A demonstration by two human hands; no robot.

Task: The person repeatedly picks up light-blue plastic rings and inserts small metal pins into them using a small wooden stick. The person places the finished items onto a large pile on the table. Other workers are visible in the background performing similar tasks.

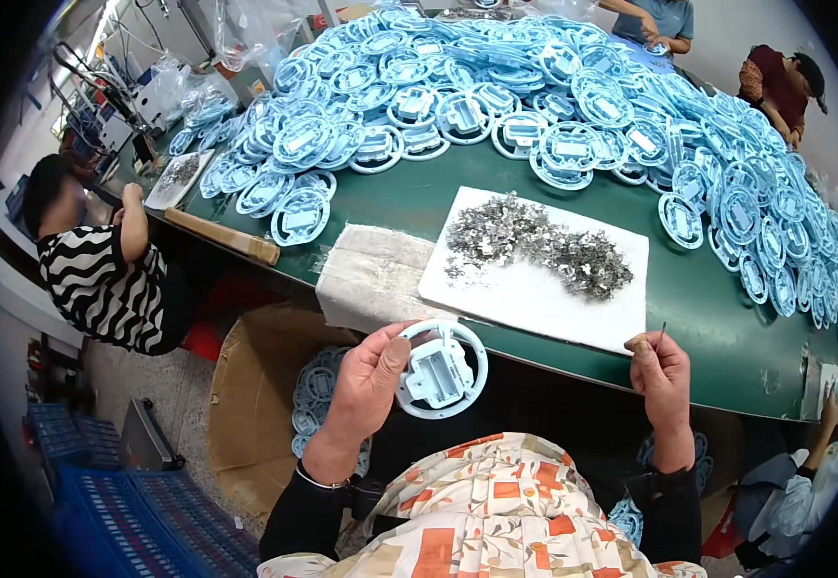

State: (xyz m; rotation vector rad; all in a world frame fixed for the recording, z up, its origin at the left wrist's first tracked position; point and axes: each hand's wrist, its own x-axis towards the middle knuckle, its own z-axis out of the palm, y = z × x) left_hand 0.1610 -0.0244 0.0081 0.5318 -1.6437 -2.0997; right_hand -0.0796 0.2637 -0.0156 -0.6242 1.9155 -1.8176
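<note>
My left hand [366, 380] grips a round light-blue plastic ring part [441, 370] with a square housing in its middle, held at the near edge of the green table [718, 328]. My right hand [660, 371] pinches a small thin metal clip [662, 332] between thumb and fingers, apart from the ring and to its right. Just beyond both hands lies a white board [535, 289] with a heap of small silvery metal clips [544, 246] on it.
A great pile of the same blue ring parts [496, 106] covers the far table. A cardboard box [255, 405] holding several rings stands at my lower left. A person in a striped top [101, 279] sits left; other people work at the far right. Blue crates [120, 501] lie on the floor.
</note>
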